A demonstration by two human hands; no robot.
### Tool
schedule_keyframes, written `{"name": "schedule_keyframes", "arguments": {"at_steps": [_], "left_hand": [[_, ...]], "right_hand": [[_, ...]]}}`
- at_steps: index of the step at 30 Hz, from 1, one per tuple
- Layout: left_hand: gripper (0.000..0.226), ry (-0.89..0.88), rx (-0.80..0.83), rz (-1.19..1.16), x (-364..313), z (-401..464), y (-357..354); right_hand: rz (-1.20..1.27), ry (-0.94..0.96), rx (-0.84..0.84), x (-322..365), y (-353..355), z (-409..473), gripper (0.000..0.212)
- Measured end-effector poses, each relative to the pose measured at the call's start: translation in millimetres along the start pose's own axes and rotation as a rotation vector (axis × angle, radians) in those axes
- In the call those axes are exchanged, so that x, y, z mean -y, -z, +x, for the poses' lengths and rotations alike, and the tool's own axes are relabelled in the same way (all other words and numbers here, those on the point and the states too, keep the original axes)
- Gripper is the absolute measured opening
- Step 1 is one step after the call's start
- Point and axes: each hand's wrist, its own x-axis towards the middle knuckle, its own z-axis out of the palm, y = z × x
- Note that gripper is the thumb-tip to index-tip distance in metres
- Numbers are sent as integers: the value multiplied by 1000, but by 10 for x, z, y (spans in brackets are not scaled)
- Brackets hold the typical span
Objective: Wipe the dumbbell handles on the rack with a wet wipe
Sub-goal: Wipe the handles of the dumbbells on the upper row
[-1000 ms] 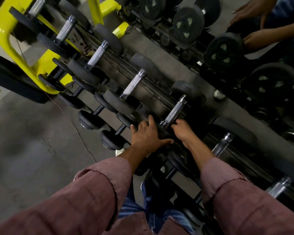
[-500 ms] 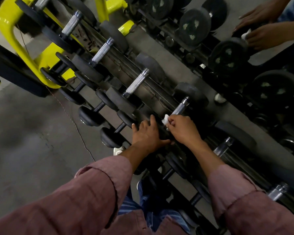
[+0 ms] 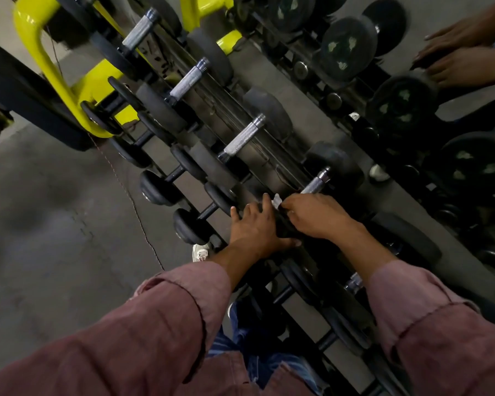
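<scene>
A dark rack holds a row of black dumbbells with knurled silver handles. My right hand is closed around a white wet wipe at the near end of one silver handle. A corner of the wipe pokes out by my fingers. My left hand rests flat, fingers spread, on the black dumbbell head just left of that handle. Two more handles lie further up the row.
A yellow machine frame stands at the upper left. A second rack of large black dumbbells runs along the right, where another person's hands rest. Grey concrete floor lies to the left. My shoe is below the rack.
My right hand came up from under the handle with the wipe and closed on the handle's near end. My left hand stayed on the dumbbell head.
</scene>
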Motion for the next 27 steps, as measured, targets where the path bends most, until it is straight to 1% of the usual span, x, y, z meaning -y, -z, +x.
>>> {"name": "schedule_keyframes", "arguments": {"at_steps": [5, 7, 10, 12, 14, 19, 22, 25, 27], "left_hand": [[139, 0, -5, 3, -11, -5, 14], [138, 1, 2, 0, -6, -5, 26], [139, -3, 11, -9, -2, -10, 27], [139, -4, 8, -8, -11, -16, 25], [138, -1, 10, -1, -11, -17, 30], [139, -2, -5, 17, 3, -2, 11], [140, 4, -1, 16, 6, -5, -8], [141, 3, -3, 18, 7, -8, -4], [141, 3, -2, 8, 3, -5, 1]], "right_hand": [[-265, 36, 25, 47, -34, 188, 29], [-355, 24, 55, 77, -11, 289, 30], [-390, -37, 127, 134, 19, 428, 29], [-381, -96, 139, 160, 34, 482, 27], [-376, -145, 81, 153, 63, 458, 26], [-343, -227, -170, -80, 35, 292, 27], [-322, -243, -335, -210, 6, 206, 22], [-357, -245, -399, -259, -50, 130, 13], [-366, -257, -407, -283, -103, 110, 14]]}}
